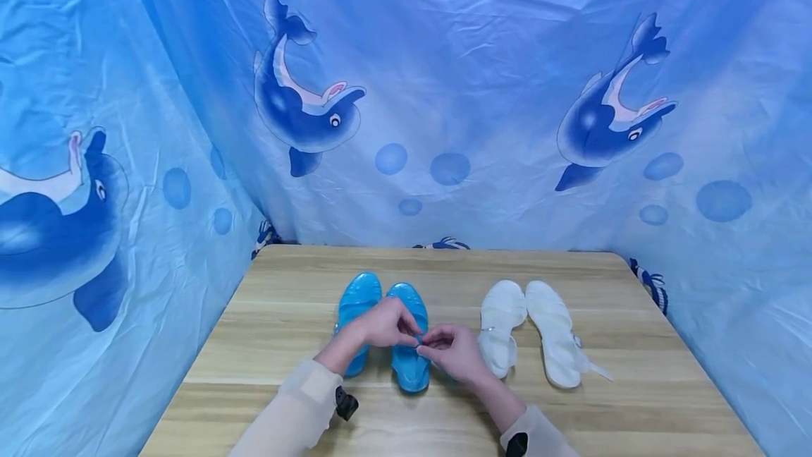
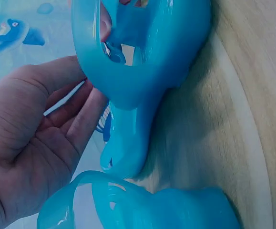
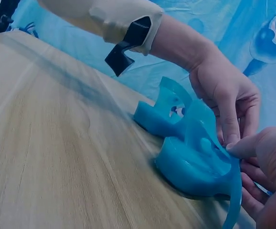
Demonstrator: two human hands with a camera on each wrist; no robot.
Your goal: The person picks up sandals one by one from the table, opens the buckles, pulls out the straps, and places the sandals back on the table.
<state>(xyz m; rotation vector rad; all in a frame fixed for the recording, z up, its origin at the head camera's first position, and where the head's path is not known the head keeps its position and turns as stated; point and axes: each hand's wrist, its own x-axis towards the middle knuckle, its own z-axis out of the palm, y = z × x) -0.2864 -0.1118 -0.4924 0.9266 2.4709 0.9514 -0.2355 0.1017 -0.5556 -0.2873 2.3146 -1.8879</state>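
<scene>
A pair of blue jelly sandals lies on the wooden table in front of me, toes pointing away. My left hand [image 1: 383, 323] reaches over the left blue sandal [image 1: 360, 295] and pinches the ankle strap of the right blue sandal [image 1: 412, 371]. From the other side my right hand [image 1: 458, 354] pinches the same sandal's strap [image 3: 235, 191], whose end hangs down below the fingers in the right wrist view. Thumbs of both hands meet at the strap there. Fingers hide the buckle area. In the left wrist view, the left palm [image 2: 28, 138] is beside the blue sandals.
To the right lie a white sandal [image 1: 501, 309] and its mate [image 1: 550, 323], the latter with its strap [image 1: 596, 370] loose and stretched out sideways. A wooden table [image 1: 273, 330] carries everything. Blue dolphin-printed cloth [image 1: 444, 90] hangs behind and along both sides.
</scene>
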